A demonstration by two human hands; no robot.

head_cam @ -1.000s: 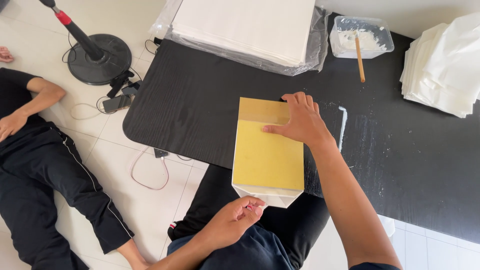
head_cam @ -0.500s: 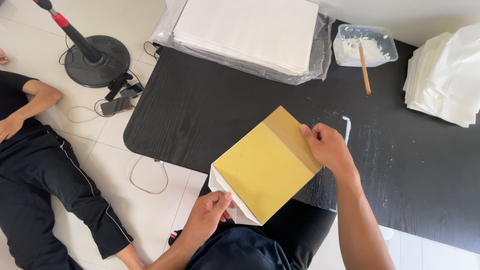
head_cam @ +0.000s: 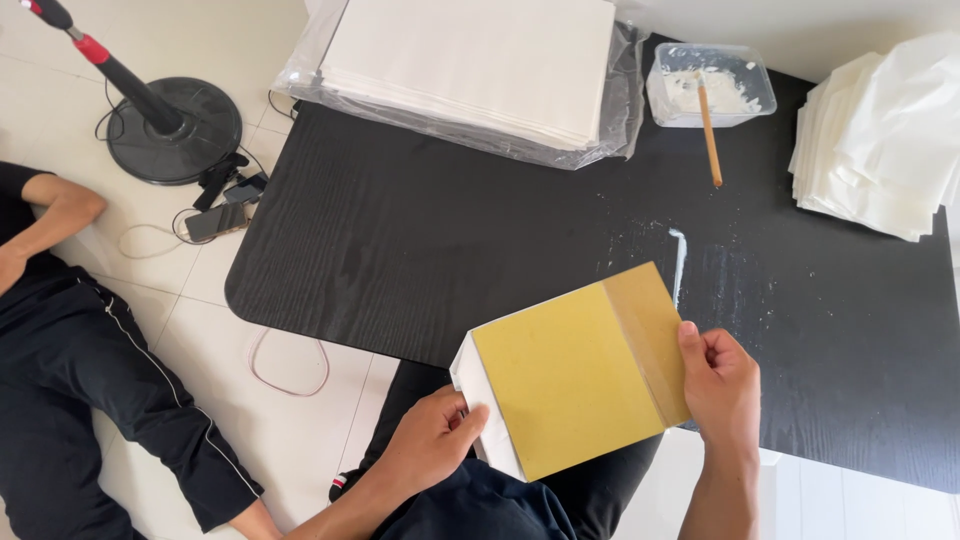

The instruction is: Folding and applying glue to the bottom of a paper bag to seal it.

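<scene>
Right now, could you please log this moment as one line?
left hand: holds bag | right hand: holds bag | bag: over table edge

Yellow paper bag (head_cam: 570, 375) between both hands, above black table (head_cam: 420, 250)

A mustard-yellow paper bag (head_cam: 575, 375) with white sides sits over a black wood-grain table (head_cam: 420, 250).
</scene>
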